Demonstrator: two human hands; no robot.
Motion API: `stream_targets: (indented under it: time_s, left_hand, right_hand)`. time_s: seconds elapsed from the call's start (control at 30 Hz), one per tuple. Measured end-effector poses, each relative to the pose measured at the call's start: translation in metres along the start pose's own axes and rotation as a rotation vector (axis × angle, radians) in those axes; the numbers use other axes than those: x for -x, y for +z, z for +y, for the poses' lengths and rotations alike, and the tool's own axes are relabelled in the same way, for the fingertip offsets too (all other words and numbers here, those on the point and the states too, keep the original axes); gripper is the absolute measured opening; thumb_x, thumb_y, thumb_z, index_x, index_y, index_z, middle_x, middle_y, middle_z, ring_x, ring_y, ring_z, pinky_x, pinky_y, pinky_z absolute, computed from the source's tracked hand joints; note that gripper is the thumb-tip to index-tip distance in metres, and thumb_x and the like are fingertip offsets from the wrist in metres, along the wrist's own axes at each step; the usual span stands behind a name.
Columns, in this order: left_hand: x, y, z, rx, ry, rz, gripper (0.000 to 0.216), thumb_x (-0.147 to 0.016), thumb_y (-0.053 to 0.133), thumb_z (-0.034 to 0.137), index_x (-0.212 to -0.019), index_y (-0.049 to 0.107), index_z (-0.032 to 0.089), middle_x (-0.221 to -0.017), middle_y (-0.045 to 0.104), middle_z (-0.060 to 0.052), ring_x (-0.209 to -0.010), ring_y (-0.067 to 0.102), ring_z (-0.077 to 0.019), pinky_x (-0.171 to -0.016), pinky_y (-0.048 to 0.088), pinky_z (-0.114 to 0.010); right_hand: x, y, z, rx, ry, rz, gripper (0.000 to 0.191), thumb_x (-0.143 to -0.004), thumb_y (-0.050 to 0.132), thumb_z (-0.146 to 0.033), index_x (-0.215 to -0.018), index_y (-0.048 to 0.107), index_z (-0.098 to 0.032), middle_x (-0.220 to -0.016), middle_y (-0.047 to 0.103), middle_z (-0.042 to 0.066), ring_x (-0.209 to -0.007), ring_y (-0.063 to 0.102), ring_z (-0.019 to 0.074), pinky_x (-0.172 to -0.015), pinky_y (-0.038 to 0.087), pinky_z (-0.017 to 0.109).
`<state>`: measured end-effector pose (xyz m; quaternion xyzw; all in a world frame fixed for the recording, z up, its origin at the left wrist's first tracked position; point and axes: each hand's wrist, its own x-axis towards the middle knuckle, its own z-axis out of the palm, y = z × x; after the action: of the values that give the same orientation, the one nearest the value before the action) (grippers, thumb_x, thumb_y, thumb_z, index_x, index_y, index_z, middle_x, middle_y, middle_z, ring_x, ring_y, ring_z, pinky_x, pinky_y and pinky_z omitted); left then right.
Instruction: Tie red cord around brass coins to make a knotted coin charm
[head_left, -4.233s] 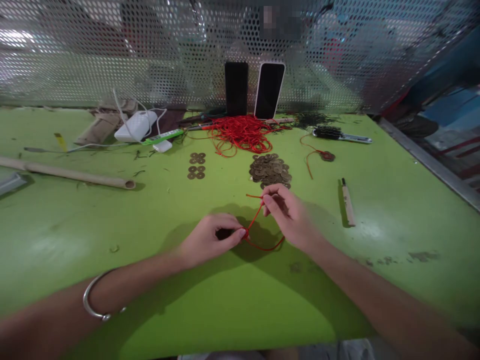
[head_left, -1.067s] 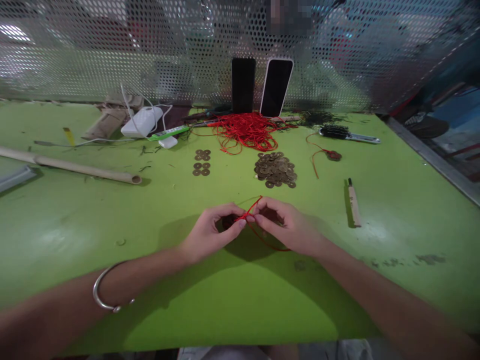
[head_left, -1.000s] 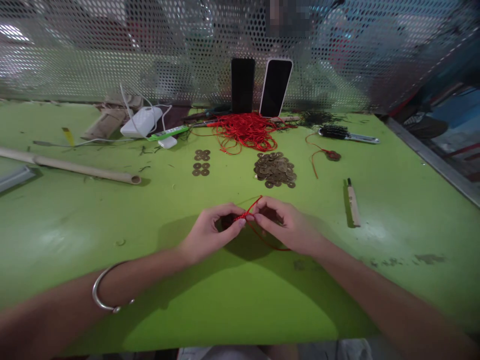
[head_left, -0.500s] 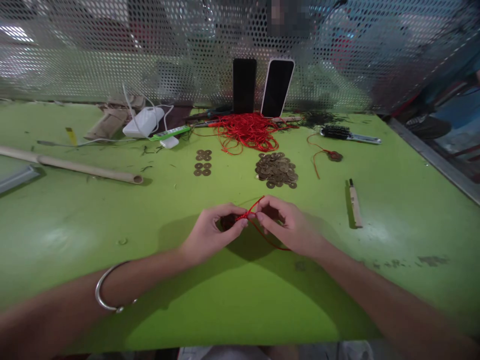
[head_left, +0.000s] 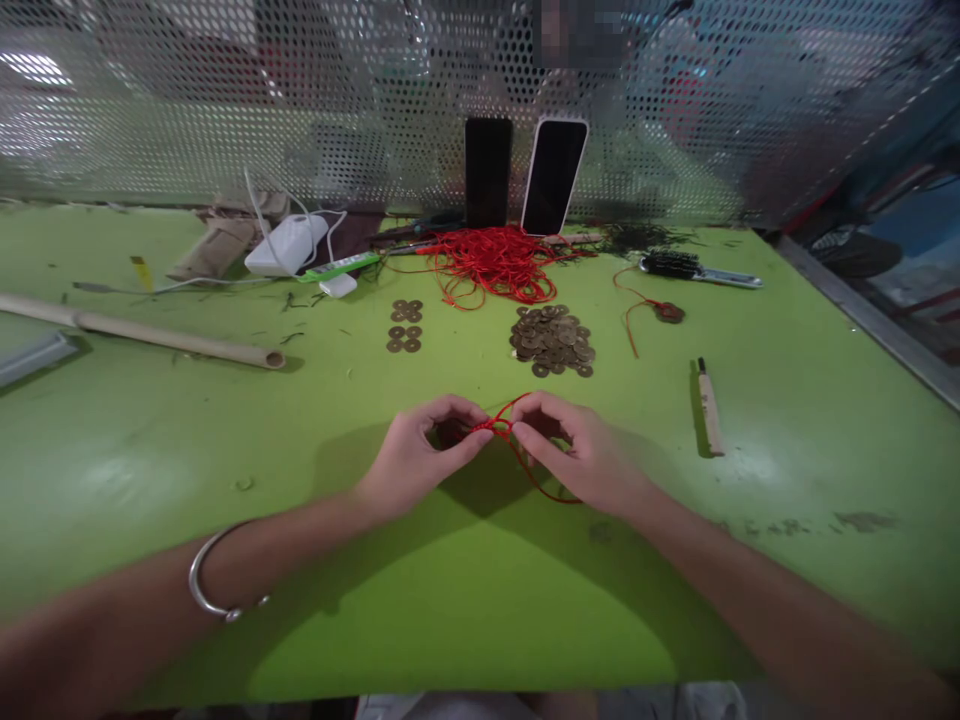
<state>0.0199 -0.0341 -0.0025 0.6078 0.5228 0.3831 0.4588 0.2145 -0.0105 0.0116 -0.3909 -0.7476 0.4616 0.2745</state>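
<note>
Between my hands, above the green table, is a red cord (head_left: 551, 494) with a knotted part and a small loop. My left hand (head_left: 424, 450) pinches the knotted part between thumb and fingers; whatever lies behind those fingers is mostly hidden. My right hand (head_left: 574, 450) pinches the cord just to the right, by the loop, and a loose strand curves down below it. Beyond my hands lie a pile of holed coins (head_left: 553, 340) and a small group of the same coins (head_left: 405, 326) set out to the left.
A heap of red cord (head_left: 499, 262) lies behind the coins. Two phones (head_left: 487, 172) lean against a perforated metal screen (head_left: 360, 110). On the right are a round brush (head_left: 671, 266), a wooden-handled tool (head_left: 709, 410) and a corded coin piece (head_left: 670, 312); left, a bamboo pole (head_left: 180, 340).
A small loop of cord now shows between my fingertips. My left hand has turned slightly, hiding the dark piece seen earlier in it. My right hand stays almost in place.
</note>
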Motion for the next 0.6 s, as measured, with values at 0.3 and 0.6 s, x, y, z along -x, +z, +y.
stream_targets:
  time_s: [0.3, 0.6]
  left_hand:
    - [0.0028, 0.0004, 0.0050, -0.050, 0.026, -0.104, 0.016, -0.080, 0.062, 0.030, -0.085, 0.066, 0.015, -0.074, 0.066, -0.001, -0.065, 0.058, -0.0109, -0.060, 0.045, -0.021]
    - [-0.0008, 0.0012, 0.0010, -0.033, 0.041, -0.133, 0.017, -0.081, 0.061, 0.032, -0.089, 0.063, 0.017, -0.079, 0.065, -0.001, -0.071, 0.060, -0.0119, -0.066, 0.048, -0.023]
  right_hand:
    - [0.0007, 0.0037, 0.0016, 0.076, -0.071, 0.014, 0.014, -0.085, 0.059, -0.033, -0.085, 0.057, -0.019, -0.072, 0.060, -0.001, -0.064, 0.054, 0.0117, -0.058, 0.041, 0.022]
    - [-0.0002, 0.0009, 0.0023, 0.016, -0.023, -0.027, 0.014, -0.087, 0.054, -0.032, -0.083, 0.055, -0.019, -0.074, 0.059, 0.000, -0.064, 0.055, 0.0109, -0.058, 0.043, 0.022]
